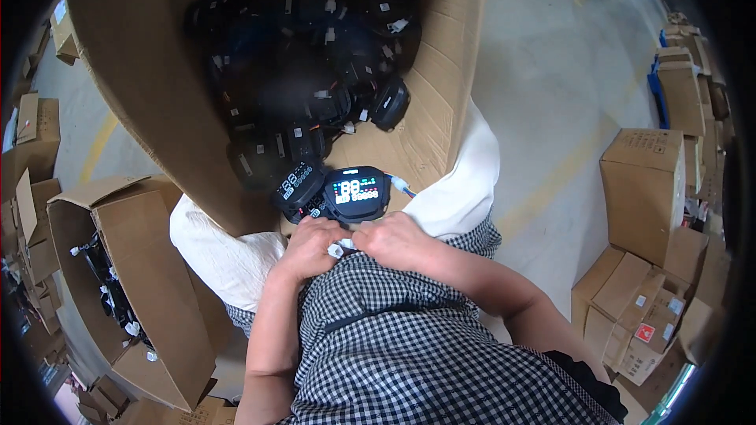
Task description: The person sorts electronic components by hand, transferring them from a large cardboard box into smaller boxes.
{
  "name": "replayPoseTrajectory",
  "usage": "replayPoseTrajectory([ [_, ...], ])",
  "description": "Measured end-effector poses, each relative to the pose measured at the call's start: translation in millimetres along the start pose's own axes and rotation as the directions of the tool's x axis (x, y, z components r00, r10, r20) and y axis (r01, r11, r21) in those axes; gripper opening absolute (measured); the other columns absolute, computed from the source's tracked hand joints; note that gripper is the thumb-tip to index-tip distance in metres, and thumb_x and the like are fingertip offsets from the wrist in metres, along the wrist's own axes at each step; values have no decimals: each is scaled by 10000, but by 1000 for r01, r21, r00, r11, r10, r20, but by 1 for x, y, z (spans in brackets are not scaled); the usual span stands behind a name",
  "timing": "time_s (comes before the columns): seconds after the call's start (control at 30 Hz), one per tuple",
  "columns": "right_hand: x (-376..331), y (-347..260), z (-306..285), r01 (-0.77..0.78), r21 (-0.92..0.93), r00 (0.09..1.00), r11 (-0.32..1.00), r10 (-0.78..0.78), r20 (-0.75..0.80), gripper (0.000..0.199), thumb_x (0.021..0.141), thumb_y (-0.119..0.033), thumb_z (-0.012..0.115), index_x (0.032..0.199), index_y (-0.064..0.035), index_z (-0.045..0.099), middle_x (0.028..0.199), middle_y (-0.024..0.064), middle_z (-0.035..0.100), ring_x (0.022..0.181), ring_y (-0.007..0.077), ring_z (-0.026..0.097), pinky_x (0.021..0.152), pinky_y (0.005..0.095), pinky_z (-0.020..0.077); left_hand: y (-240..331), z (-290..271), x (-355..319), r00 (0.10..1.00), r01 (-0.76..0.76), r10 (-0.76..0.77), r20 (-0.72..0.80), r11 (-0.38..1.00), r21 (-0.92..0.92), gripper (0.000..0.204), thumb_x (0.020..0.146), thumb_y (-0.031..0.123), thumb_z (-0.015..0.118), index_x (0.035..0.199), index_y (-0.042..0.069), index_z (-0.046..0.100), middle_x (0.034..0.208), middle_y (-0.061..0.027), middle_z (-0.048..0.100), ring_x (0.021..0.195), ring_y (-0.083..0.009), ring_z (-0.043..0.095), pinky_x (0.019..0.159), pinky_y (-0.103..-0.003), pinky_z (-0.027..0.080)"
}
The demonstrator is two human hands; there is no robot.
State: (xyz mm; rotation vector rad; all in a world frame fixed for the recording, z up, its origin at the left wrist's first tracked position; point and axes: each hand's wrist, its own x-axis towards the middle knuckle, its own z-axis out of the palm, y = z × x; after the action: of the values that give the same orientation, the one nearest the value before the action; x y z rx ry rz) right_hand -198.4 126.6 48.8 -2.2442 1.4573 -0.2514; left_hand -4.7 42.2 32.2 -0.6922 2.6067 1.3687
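Observation:
Both of my hands meet at my lap, at the near edge of a big open cardboard box (pixel 429 122). My left hand (pixel 311 246) has its fingers curled round a white plug connector (pixel 336 251). Right beside it, my right hand (pixel 391 241) is closed at a second white connector (pixel 347 243); its fingertips are partly hidden. Just beyond my fingers sits a black digital instrument display (pixel 356 194) with lit digits and coloured icons. Another black display (pixel 296 187) leans against its left side, with white digits showing. A white connector on a coloured wire (pixel 401 185) sticks out right of the lit display.
Deep inside the large box lie several black display units (pixel 315 47) with white connectors. On my left an open carton (pixel 150 267) holds black cabled parts (pixel 114 287). Stacked cartons (pixel 642 189) stand on the right, beyond the grey floor (pixel 551 79).

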Motion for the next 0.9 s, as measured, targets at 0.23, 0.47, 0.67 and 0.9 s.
replayPoseTrajectory([
  [0.23, 65, 97, 14, -410, 912, 638, 7, 716, 281, 216, 980, -213, 483, 948, -22, 580, 750, 30, 622, 631, 117, 596, 533, 252, 471, -5, -18, -23, 702, 164, -478, -527, 829, -535, 109, 784, 145, 682, 848, 61, 653, 804, -78, 654, 751, -231, 603, 706, -330, 457],
  [0.47, 178, 161, 142, -52, 651, 526, -757, 533, 663, 147, 970, -209, 472, 983, -79, 539, 787, 68, 606, 673, 193, 630, 504, 327, 534, -12, -3, -9, 503, 96, -465, -728, 868, -487, 93, 750, 54, 655, 844, 59, 657, 820, -93, 646, 755, -250, 610, 720, -341, 476],
  [0.67, 200, 161, 206, 44, 653, 556, -756, 561, 613, 209, 969, -268, 499, 966, -67, 552, 707, 78, 640, 516, 180, 620, 440, 318, 523, -9, -18, 3, 515, 173, -416, -749, 907, -384, 93, 783, 100, 631, 862, 53, 650, 804, -94, 650, 747, -242, 613, 717, -344, 476],
  [0.9, 230, 154, 164, 40, 718, 393, -695, 672, 628, 154, 922, -186, 571, 1042, -90, 559, 795, 76, 609, 685, 238, 649, 591, 357, 560, -17, 6, -11, 618, 187, -402, -676, 910, -370, 221, 812, 126, 614, 1004, 24, 652, 953, -176, 648, 885, -318, 604, 806, -399, 480],
])
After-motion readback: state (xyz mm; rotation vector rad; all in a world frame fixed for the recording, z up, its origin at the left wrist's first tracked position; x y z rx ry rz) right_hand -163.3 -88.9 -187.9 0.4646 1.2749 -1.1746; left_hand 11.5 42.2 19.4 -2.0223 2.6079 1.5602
